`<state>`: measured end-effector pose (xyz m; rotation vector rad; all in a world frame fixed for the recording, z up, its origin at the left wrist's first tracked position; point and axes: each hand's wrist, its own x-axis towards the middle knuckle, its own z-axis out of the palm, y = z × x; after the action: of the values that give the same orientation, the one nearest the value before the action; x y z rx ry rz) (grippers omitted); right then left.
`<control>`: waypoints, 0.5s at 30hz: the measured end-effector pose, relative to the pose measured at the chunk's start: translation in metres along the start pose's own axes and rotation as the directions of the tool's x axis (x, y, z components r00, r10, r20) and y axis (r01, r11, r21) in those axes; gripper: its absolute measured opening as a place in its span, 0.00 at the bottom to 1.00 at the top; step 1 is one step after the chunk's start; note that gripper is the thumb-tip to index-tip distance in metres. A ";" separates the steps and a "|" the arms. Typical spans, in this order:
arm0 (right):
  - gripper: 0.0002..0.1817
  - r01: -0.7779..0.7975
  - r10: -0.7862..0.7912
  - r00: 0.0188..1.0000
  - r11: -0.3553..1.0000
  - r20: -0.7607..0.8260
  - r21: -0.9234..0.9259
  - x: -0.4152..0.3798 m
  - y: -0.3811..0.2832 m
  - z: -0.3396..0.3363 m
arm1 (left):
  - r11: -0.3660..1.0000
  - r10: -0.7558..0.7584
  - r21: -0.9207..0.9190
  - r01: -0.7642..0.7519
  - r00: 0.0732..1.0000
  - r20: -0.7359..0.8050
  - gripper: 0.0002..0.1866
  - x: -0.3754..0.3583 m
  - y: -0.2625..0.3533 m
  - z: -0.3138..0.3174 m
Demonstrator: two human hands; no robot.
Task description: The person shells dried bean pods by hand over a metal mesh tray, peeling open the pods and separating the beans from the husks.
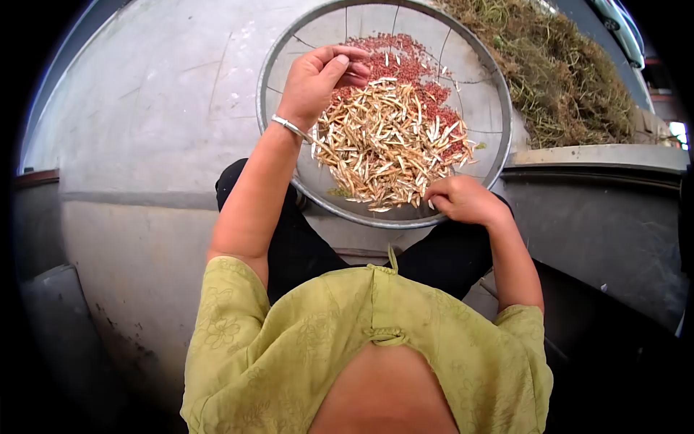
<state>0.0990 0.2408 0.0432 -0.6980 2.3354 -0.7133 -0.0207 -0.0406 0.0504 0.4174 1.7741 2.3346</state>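
A round, metal-rimmed tray [506, 137] rests over my knees. A heap of dry, pale bean pods [383, 145] covers its middle, and many pods look split. Small red beans [405, 61] lie spread behind and to the right of the heap. Above the far left part of the tray is my left hand [318, 79], its fingers loosely bent and apart, with a bracelet on the wrist. My right hand [466, 200] is at the near right edge of the heap. Its thumb and index finger are pinched together, and a whitish pod tip [431, 205] shows beneath them.
A large pile of dried plants [549, 72] lies beyond the tray on the right, next to a low ledge [600, 156]. Pale concrete floor [159, 87] stretches out on the left. A vehicle [622, 29] stands at the far right.
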 end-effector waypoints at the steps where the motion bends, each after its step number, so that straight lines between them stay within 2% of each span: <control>1: 0.09 -0.012 0.012 1.000 1.000 0.006 0.008 0.006 0.003 0.005 | 0.999 -0.041 -0.033 0.040 0.999 -0.024 0.13 -0.001 -0.011 -0.005; 3: 0.10 0.047 -0.054 0.985 0.998 0.162 0.050 0.025 0.004 0.018 | 0.991 -0.107 -0.079 0.103 0.993 -0.051 0.13 -0.004 -0.027 -0.012; 5: 0.11 0.036 -0.040 0.978 0.999 0.206 0.024 0.046 0.008 0.027 | 0.989 -0.148 -0.013 0.148 0.988 -0.053 0.13 -0.002 -0.028 -0.013; 7: 0.13 -0.019 0.013 0.994 0.998 0.106 0.063 0.069 0.006 0.023 | 0.989 -0.146 0.002 0.146 0.989 0.002 0.13 0.002 -0.022 -0.014; 9: 0.14 0.159 -0.167 0.961 0.986 -0.219 -0.051 0.088 0.018 0.022 | 0.990 -0.143 0.023 0.142 0.988 0.050 0.13 0.006 -0.021 -0.019; 10: 0.14 0.042 -0.047 0.983 0.998 -0.175 -0.036 0.092 0.005 0.006 | 0.991 -0.128 0.047 0.125 0.990 0.052 0.13 0.006 -0.023 -0.021; 11: 0.14 0.051 -0.039 0.967 0.998 -0.252 0.043 0.096 0.003 -0.002 | 0.991 -0.115 0.070 0.111 0.992 0.054 0.13 0.005 -0.024 -0.023; 13: 0.13 -0.086 0.134 0.938 0.983 -0.319 0.161 0.103 0.010 -0.012 | 0.989 -0.111 0.104 0.105 0.992 0.053 0.13 0.005 -0.024 -0.029; 14: 0.12 -0.128 0.176 0.918 0.980 -0.356 0.154 0.105 0.020 -0.016 | 0.978 -0.130 0.168 0.122 0.991 0.036 0.13 0.006 -0.025 -0.032; 15: 0.12 -0.236 0.291 0.902 0.951 -0.318 0.200 0.108 0.027 -0.021 | 0.963 -0.146 0.232 0.137 0.989 0.020 0.13 0.007 -0.026 -0.034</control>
<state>0.0031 0.1996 -0.0002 -0.1850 2.5828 -0.9418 -0.0391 -0.0624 0.0176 0.3504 1.9938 2.0217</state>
